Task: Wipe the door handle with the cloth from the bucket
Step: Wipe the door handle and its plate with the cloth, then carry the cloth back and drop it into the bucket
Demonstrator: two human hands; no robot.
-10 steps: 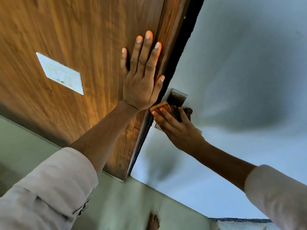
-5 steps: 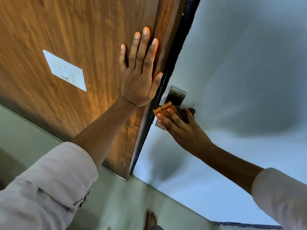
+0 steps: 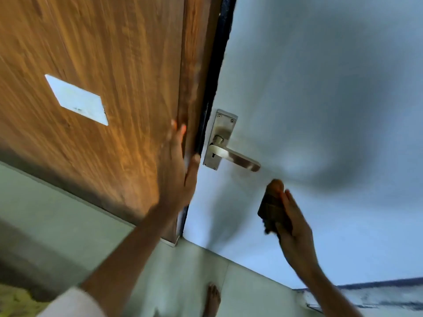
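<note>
Head view: pale blue-grey door (image 3: 320,76) fills right side, wood-grain panel (image 3: 103,65) with white plate (image 3: 76,99) on left, dark door edge between.

Door handle (image 3: 233,156) fully exposed, metal lever on backplate, nothing touching it.

Right hand (image 3: 290,223) below and right of lever, apart from it; fingers pressed together, folded over cloth (image 3: 271,207), clamping it against palm so wad stays compact.

Left hand (image 3: 176,177) flat near wood panel edge, fingers together, likely bracing; contact blurred, cannot tell.

Bucket not in view. Bare foot (image 3: 211,300) on floor below.
</note>
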